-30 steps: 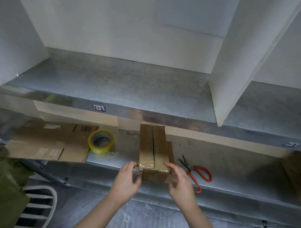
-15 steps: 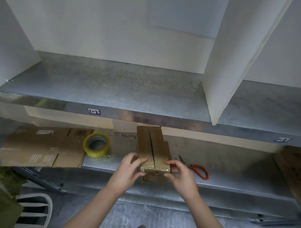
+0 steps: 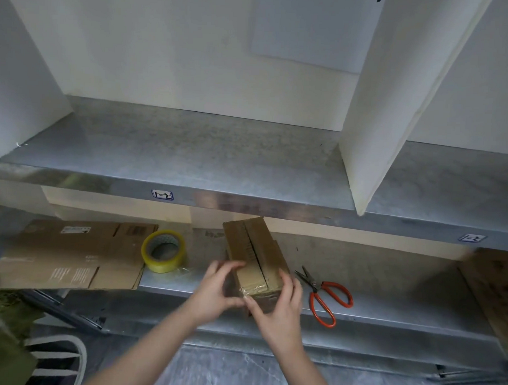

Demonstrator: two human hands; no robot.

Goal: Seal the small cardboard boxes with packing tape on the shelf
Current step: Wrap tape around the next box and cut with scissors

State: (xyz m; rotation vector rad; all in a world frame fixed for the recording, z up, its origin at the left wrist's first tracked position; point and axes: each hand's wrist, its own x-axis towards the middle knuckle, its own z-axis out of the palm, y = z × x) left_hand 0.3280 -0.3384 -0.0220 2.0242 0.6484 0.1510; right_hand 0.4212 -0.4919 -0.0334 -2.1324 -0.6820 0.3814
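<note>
Now swung askew: small brown cardboard box [image 3: 253, 250], taped end clasped between curled left hand [image 3: 214, 293] and right hand [image 3: 276, 314]; seam likely unsealed.

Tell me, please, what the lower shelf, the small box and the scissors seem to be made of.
Lower shelf: probably galvanised steel sheet, grey, mottled and dully reflective.
Small box: brown cardboard, matte, with glossy clear tape wrinkled over its near end.
Scissors: dark metal blades; the handles are likely orange plastic or a coating, smooth with a slight sheen.
</note>
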